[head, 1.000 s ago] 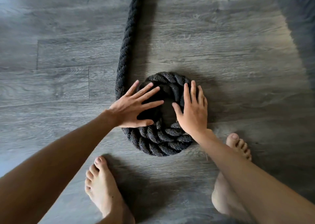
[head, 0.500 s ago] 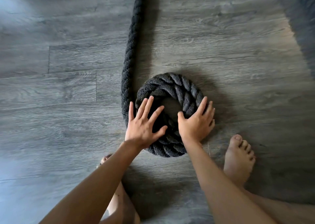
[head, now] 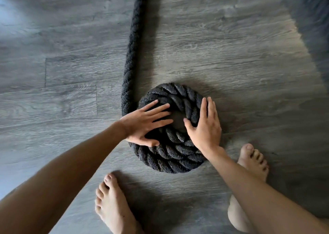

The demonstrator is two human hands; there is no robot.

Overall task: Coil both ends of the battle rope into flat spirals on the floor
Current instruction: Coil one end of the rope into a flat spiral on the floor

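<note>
A thick black braided battle rope lies on the grey wood floor, its end wound into a flat spiral (head: pixel 178 153) of about two turns with a small gap at the centre. The free length of rope (head: pixel 132 43) runs from the spiral's left side straight away to the top edge. My left hand (head: pixel 144 125) lies flat on the spiral's left side, fingers spread and pointing right. My right hand (head: pixel 206 126) presses flat on the spiral's right side, fingers pointing away from me. Neither hand is closed around the rope.
My bare left foot (head: pixel 114 205) stands just in front of the spiral at the bottom, and my bare right foot (head: pixel 252 160) stands at its lower right. A dark shadow (head: pixel 313 28) covers the floor at the upper right.
Both hands have shifted clockwise around the spiral while pressing on it. The left foot has come back into view below the coil.
</note>
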